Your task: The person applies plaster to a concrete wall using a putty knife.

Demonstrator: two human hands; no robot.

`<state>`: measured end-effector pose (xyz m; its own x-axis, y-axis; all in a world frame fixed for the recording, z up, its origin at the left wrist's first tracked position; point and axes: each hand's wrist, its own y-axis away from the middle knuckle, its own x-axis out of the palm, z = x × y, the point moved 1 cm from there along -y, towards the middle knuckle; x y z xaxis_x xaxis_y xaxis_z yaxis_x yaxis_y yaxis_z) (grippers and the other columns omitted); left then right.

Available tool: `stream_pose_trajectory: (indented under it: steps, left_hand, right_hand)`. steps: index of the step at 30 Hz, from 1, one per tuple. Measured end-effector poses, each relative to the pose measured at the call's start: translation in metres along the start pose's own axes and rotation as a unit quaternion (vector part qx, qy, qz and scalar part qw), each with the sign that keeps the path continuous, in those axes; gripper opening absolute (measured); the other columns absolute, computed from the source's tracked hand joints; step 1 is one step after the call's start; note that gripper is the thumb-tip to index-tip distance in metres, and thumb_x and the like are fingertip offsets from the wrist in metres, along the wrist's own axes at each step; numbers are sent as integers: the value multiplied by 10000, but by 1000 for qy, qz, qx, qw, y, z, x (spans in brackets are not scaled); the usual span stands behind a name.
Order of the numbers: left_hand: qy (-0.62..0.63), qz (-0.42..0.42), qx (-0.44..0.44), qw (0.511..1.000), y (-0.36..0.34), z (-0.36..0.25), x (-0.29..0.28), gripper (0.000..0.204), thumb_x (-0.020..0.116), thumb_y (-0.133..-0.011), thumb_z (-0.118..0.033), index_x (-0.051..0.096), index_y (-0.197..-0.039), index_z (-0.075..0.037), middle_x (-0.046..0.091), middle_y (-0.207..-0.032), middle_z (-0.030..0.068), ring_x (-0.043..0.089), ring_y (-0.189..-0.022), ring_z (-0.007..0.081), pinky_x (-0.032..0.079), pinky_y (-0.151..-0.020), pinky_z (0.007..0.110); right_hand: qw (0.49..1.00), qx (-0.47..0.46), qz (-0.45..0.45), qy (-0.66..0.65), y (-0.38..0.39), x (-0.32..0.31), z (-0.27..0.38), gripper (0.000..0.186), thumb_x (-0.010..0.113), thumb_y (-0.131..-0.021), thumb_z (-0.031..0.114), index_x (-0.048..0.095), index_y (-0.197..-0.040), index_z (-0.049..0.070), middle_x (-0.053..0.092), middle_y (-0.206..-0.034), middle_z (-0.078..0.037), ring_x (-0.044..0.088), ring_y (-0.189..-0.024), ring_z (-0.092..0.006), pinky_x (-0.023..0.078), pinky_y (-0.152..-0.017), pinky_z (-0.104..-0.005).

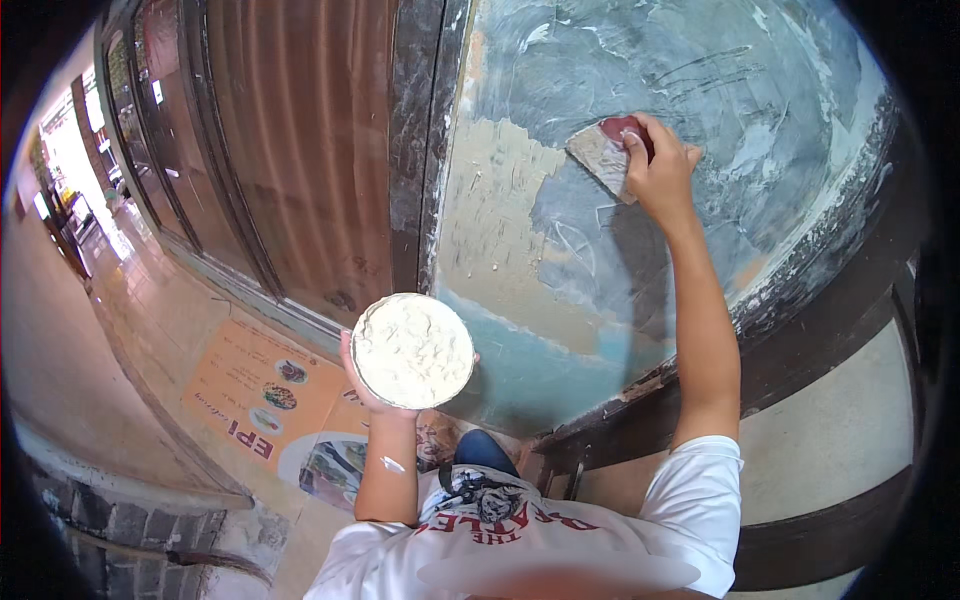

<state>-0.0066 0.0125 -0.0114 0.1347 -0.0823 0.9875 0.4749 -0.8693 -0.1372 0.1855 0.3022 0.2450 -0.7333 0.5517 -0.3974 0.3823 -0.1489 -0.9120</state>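
Note:
My left hand (pixel 376 398) is wrapped round a round tub of off-white putty (pixel 413 350), held up in front of me with its top facing upward. The putty's surface is lumpy. Up and to the right, my right hand (pixel 660 172) grips a putty knife (pixel 606 158) by its dark red end. Its broad, smeared blade lies against, or very close to, the wall (pixel 590 240). That wall is blue-grey with white streaks, and a beige patch (pixel 492 210) covers part of it left of the knife. A white smear marks my left forearm.
Left of the wall stands a dark door frame (pixel 412 150) beside a brown curtain (pixel 305 140) behind glass. An orange printed poster (pixel 250 385) lies on the tiled floor at lower left. Dark wooden framing (pixel 810 390) with pale panels runs along the lower right.

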Motion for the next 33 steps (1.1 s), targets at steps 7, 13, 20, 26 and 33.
stream_pose_trajectory:
  steps: [7,13,20,26,33]
  left_hand:
    - [0,-26,22,999,-2,2,-5,742,369,-979,-661,553,-1438,-108,543,-1475,169,531,-1321,411,446,-1090,603]
    - [12,120,-27,992,6,7,20,750,377,-979,-664,549,-1439,-97,540,-1476,176,544,-1303,420,443,-1086,619]
    - [6,3,-39,999,-9,16,44,835,377,-953,-715,459,-1517,-104,413,-1573,225,422,-1392,517,303,-998,866]
    - [-9,52,-10,999,-13,12,68,758,374,-1006,-626,534,-1441,-26,539,-1475,210,544,-1320,404,432,-1124,549]
    - [79,110,-37,990,-16,18,73,738,395,-1024,-593,505,-1465,-11,494,-1510,239,507,-1355,435,402,-1141,592]
  right_hand:
    - [994,-38,88,47,17,7,5,256,648,-933,192,688,-1176,125,727,-1034,-73,646,-979,-256,325,-874,-467]
    - [994,37,21,-96,-2,-12,-3,251,654,-922,154,683,-1165,98,727,-1021,-84,657,-959,-280,339,-918,-442]
    - [965,-207,104,-124,54,-45,79,271,744,-739,129,700,-1006,147,713,-999,9,614,-933,-231,320,-830,-430]
    - [934,-314,70,-156,91,-77,115,266,747,-709,95,711,-968,143,740,-1056,21,593,-877,-203,268,-768,-425]
    - [941,-309,60,-127,103,-79,110,223,759,-733,203,719,-946,151,743,-1045,38,600,-876,-196,265,-759,-426]
